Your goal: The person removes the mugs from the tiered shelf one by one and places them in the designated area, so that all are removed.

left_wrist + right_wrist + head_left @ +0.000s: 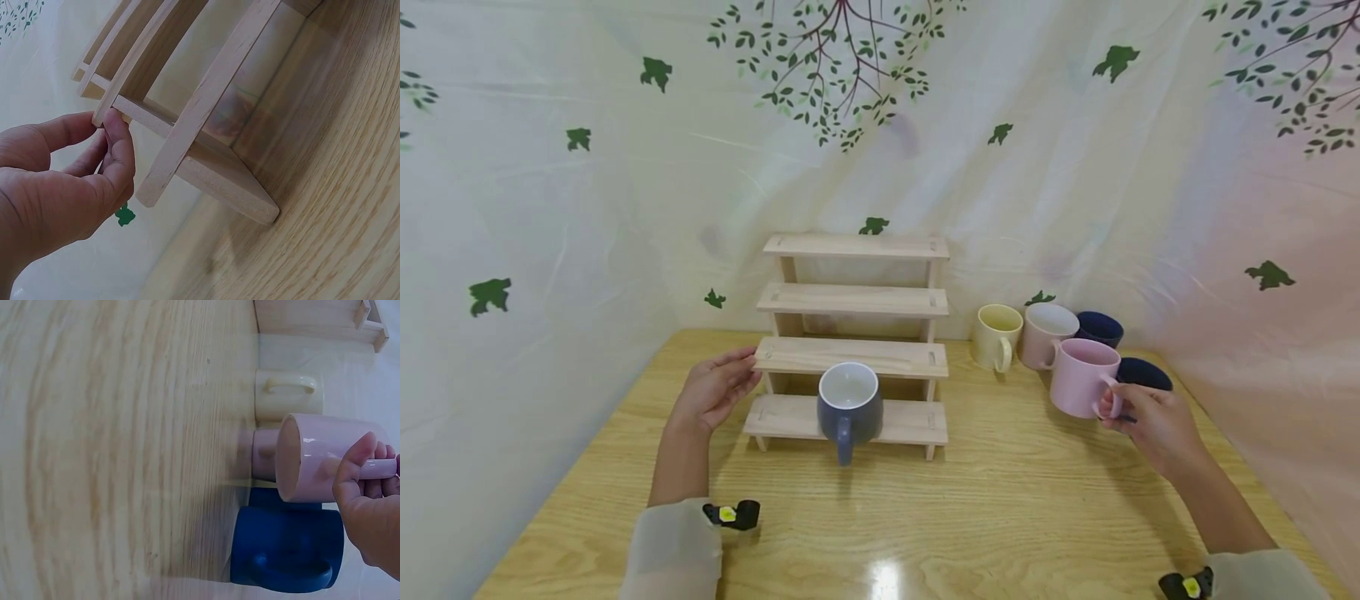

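At the left end of a wooden step rack [880, 357], my left hand [715, 392] pinches one tread between thumb and fingers, which the left wrist view shows closely. My right hand [1161, 425] grips a pink mug [1081, 382] by its handle. That mug is upright and off the table; in the right wrist view its base [288, 459] stands apart from the wood. A grey-blue mug [850, 417] with a white inside sits on the lowest tread, handle toward me. Beside my right hand, a dark blue mug [1144, 373] is partly hidden.
Right of the rack stand a yellow mug [988, 348], a pale pink mug [1037, 346] and another dark blue mug [1100, 327], close together near the back curtain [1000, 208]. All rest on the wooden table [985, 500]. The curtain also encloses both sides.
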